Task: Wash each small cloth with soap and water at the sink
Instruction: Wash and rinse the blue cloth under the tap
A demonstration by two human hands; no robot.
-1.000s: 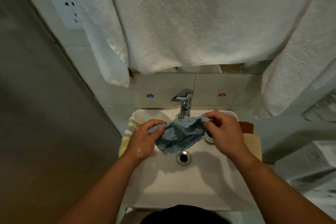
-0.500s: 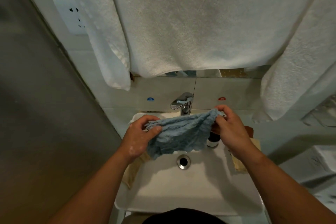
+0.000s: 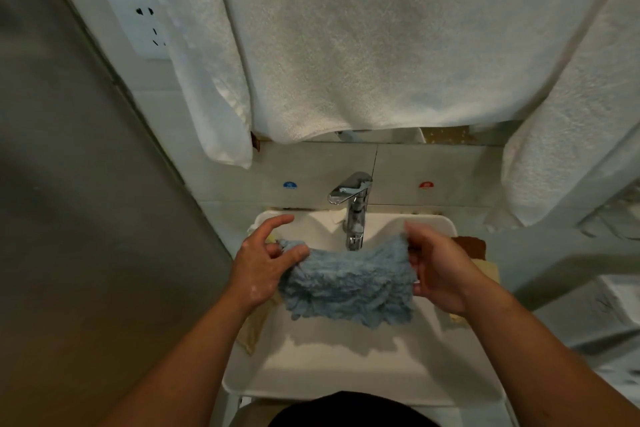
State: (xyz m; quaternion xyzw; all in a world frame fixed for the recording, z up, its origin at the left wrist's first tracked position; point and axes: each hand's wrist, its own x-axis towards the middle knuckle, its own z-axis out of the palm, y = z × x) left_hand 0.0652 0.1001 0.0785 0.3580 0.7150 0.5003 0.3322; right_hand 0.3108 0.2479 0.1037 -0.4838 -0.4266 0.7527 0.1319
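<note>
I hold the blue cloth (image 3: 349,284) spread wide over the middle of the sink (image 3: 346,371), its lower edge hanging free above the bowl. My left hand (image 3: 263,267) pinches its left corner, forefinger sticking out, and my right hand (image 3: 440,274) pinches its right edge. A tan cloth (image 3: 254,326) drapes the sink's left rim; a brown cloth (image 3: 471,246) lies at its right rim.
</note>
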